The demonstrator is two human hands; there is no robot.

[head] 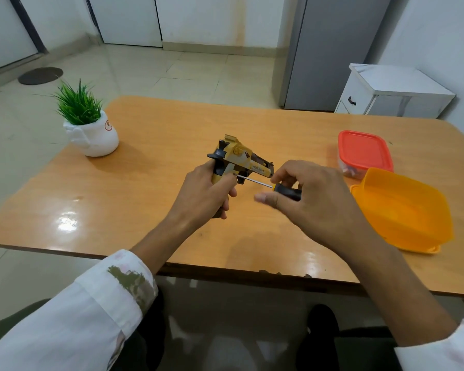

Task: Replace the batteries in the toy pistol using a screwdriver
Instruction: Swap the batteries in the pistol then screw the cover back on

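We wrap our left hand round the pistol at its grip, steadying it side-on to our right hand, which pinches the screwdriver by its handle. The tip meets the grip beside our left fingers, probably at the battery-cover screw.

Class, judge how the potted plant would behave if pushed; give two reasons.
The potted plant likely slides rather than tips: it looks squat, and the table looks glossy. Standing close to the table's far-left corner, it might fall off if pushed outward.
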